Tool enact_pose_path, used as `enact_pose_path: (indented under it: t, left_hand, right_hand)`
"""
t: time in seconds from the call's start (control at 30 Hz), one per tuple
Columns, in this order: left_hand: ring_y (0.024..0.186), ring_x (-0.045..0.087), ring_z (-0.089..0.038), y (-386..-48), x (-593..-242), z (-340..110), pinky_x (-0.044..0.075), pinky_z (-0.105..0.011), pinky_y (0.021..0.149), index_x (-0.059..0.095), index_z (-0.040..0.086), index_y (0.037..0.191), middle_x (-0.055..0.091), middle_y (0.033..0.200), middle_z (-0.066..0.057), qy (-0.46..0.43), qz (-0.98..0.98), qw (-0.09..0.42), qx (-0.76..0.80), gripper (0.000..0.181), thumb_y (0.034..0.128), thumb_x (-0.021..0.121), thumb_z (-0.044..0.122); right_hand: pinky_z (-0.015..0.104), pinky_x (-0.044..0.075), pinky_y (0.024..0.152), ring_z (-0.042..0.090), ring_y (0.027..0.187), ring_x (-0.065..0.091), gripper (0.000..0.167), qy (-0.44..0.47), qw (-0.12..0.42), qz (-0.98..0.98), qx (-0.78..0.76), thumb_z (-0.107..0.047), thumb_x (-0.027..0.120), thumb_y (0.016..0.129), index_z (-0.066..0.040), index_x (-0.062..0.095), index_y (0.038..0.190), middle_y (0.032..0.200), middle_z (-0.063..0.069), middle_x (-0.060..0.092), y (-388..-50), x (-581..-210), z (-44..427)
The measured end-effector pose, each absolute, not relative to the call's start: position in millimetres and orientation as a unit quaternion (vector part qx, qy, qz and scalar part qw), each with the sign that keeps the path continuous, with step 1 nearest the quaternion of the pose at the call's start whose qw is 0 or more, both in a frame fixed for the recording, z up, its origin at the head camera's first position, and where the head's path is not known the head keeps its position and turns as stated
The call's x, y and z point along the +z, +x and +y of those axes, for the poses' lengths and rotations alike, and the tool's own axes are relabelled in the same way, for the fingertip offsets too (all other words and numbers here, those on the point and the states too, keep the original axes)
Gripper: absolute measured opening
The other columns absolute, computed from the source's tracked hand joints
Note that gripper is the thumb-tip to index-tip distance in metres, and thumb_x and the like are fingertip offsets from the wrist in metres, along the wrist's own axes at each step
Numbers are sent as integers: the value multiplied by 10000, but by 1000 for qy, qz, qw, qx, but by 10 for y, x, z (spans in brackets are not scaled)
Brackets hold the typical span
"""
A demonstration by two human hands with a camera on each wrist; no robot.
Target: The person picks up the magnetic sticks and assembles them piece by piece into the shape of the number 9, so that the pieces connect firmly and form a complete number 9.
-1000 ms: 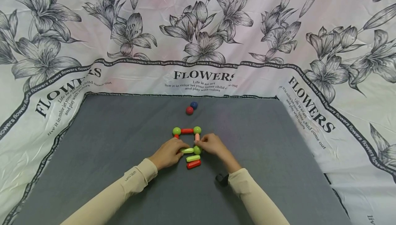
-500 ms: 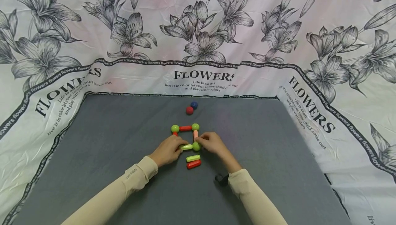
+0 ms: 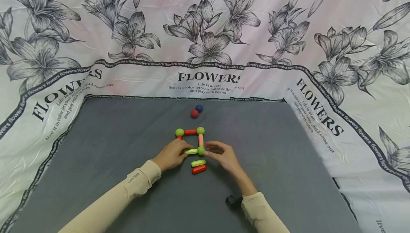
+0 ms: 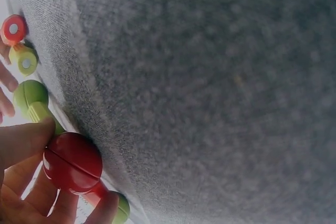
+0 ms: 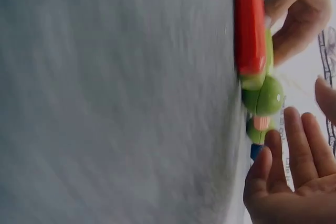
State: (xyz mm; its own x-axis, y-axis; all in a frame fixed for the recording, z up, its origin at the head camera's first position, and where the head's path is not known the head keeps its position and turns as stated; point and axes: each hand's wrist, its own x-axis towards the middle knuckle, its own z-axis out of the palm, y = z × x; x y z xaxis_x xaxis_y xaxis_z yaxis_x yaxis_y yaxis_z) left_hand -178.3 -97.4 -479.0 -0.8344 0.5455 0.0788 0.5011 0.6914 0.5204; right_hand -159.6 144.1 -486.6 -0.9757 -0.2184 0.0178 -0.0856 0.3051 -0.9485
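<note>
White flower-printed fabric backdrop (image 3: pixel 208 44) is hung behind gray tabletop (image 3: pixel 128 204). Multicoloured plastic rod-and-ball square (image 3: pixel 190 132), mid-table, is gripped by left hand (image 3: pixel 170 154) at its glossy red corner ball (image 4: pixel 76 165), hidden in head view. Right hand (image 3: pixel 226 157) is held unclenched beside it. Loose red rod (image 3: pixel 199 169), yellow-green rod (image 3: pixel 198 163) are laid nearer; blue ball (image 3: pixel 199 108), plain red ball (image 3: pixel 194 113) beyond.

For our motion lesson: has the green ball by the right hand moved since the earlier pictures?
Yes: in the head view, the green ball has moved forward, widening its gap from the unmoved loose yellow stick.
</note>
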Motion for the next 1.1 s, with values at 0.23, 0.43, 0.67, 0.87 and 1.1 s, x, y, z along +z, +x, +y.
enact_pose_path:
  t: [0.23, 0.43, 0.67, 0.87, 1.1]
  left_hand:
    - [1073, 639, -208, -1782, -4772, -971, 530, -415, 983, 731, 106, 1193, 735, 1126, -36, 275, 920, 43, 278, 296, 908, 697, 35]
    - [1063, 643, -209, -1794, -4785, -966, 531, -411, 980, 734, 91, 1185, 738, 1120, -43, 264, 923, 36, 279, 291, 903, 698, 28]
    - [1042, 647, -211, -1819, -4792, -968, 532, -408, 968, 736, 89, 1183, 738, 1094, -45, 266, 923, 28, 277, 294, 897, 704, 26]
    - [1040, 646, -218, -1847, -4800, -970, 529, -410, 967, 735, 81, 1184, 738, 1094, -53, 258, 924, 32, 281, 298, 895, 700, 15]
    - [1031, 642, -226, -1848, -4785, -964, 527, -420, 964, 734, 77, 1184, 736, 1090, -57, 253, 925, 33, 281, 302, 892, 699, 7]
  right_hand:
    - [280, 557, 887, 280, 1108, 683, 344, -91, 51, 817, -567, -132, 807, 845, -92, 732, 1178, 1173, 125, 739, -1501, -4933, 1418]
    - [210, 528, 756, 216, 1011, 700, 304, -109, 58, 838, -532, -146, 818, 830, -113, 756, 1125, 1103, 100, 762, -1469, -4965, 1423]
    - [205, 516, 755, 221, 1001, 701, 280, -130, 71, 848, -509, -165, 811, 840, -102, 758, 1107, 1080, 88, 768, -1476, -4997, 1420]
    - [203, 522, 738, 239, 979, 697, 274, -144, 74, 857, -490, -164, 812, 840, -96, 763, 1101, 1068, 78, 765, -1467, -4973, 1383]
    - [212, 522, 750, 226, 960, 695, 232, -153, 73, 865, -472, -175, 799, 853, -107, 768, 1072, 1041, 69, 765, -1451, -4967, 1356]
